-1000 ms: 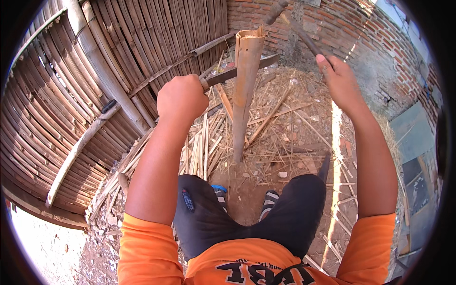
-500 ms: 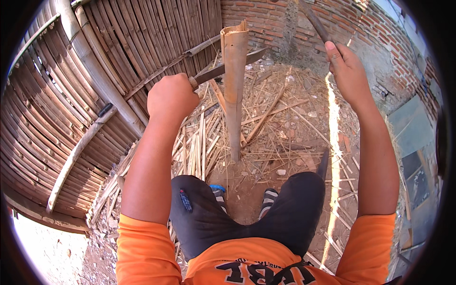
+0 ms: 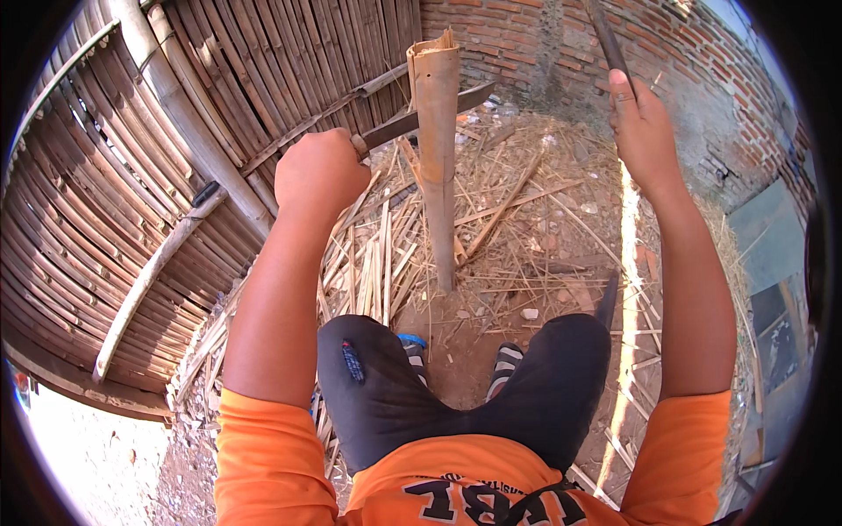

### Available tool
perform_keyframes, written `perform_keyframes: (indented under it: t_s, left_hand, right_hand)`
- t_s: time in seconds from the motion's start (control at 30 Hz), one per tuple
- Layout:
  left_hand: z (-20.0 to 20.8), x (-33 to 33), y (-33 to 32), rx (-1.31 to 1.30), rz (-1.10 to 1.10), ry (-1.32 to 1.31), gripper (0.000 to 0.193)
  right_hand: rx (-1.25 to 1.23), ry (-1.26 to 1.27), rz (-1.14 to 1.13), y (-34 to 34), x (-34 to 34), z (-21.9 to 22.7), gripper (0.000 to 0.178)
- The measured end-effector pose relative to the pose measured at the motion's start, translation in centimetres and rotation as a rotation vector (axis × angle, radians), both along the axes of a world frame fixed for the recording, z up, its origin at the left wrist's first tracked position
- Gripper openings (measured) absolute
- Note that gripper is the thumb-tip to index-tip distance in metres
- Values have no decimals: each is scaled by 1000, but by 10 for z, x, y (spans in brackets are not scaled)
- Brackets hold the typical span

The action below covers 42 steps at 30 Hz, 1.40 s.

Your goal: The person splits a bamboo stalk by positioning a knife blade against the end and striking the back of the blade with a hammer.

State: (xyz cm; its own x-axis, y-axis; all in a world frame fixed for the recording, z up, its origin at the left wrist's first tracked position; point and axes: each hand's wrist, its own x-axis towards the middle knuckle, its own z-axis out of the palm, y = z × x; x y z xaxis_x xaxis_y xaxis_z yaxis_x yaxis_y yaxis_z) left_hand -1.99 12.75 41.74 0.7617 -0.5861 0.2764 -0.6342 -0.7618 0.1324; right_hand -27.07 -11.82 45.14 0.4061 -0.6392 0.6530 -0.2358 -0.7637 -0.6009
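Observation:
My left hand (image 3: pixel 322 175) is wrapped round the handle of a machete (image 3: pixel 392 131), held sideways. Its blade meets an upright bamboo pole (image 3: pixel 436 162), and the tip comes out on the right side. The near face of the pole hides the middle of the blade; whether it sits inside the bamboo or behind it, I cannot tell. The bamboo's top is split and ragged, and its foot rests on the ground before my feet. Raised at the right, my right hand (image 3: pixel 645 131) grips a dark stick (image 3: pixel 605 39), whose upper end is outside the view.
Bamboo strips (image 3: pixel 379 254) and shavings litter the ground around the pole. On the left stands a bamboo-slat wall (image 3: pixel 96 228) with poles across it. A brick wall (image 3: pixel 500 39) closes the far side; grey panels (image 3: pixel 772 241) lean at the right.
The stick in my right hand now points more steeply upward, and that hand is slightly higher. The machete and bamboo keep their contact; the whole view has shifted a little.

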Motion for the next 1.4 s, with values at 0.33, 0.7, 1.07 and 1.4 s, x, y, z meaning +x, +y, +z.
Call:
perform_keyframes:
  t_s: [0.33, 0.7, 1.07, 1.4]
  left_hand:
    - [1, 4, 0, 7, -2, -8, 31]
    - [6, 13, -1, 67, 12, -33, 31]
    - [-4, 52, 4, 20, -22, -117, 39]
    - [-9, 69, -2, -27, -132, -158, 38]
  right_hand:
    - [8, 133, 11, -4, -9, -6, 59]
    - [564, 148, 146, -15, -17, -88, 46]
    - [1043, -433, 70, -30, 0, -236, 38]
    - [1118, -508, 105, -36, -34, -226, 31]
